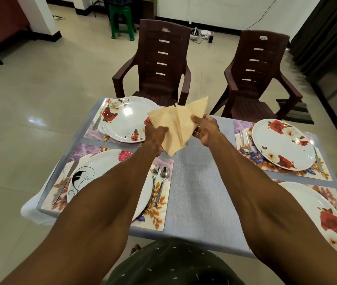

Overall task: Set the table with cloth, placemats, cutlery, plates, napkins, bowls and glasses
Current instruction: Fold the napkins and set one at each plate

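Nearest the camera, the desk (200, 212) is seen covered with a grey-blue cloth (194, 182). On the near left a floral placemat (159, 214) carries a plate (110, 177), with a knife (64, 183) laid at its left and a fork (155, 171) and spoon (163, 177) at its right. On the near right a second plate (323, 221) is set on its own mat, partly cut off by the frame edge.

Above the middle of the desk, a stack of folded beige napkins (179, 124) is held in the air between both hands. The left hand (155, 138) is closed around the lower left of the stack; the right hand (204, 128) pinches the right edge, thumb on top, as though one napkin were being separated.

Farther on, a far-left plate (126, 118) and a far-right plate (284, 144) are each set on a mat, with cutlery (245, 144) beside the far-right one. Two brown chairs (157, 64) stand beyond the desk.

The task is judged about half done: cloth, placemats, cutlery and plates are laid at four places. No napkin is yet placed on the desk, and no bowls or glasses are seen, so these three remain.
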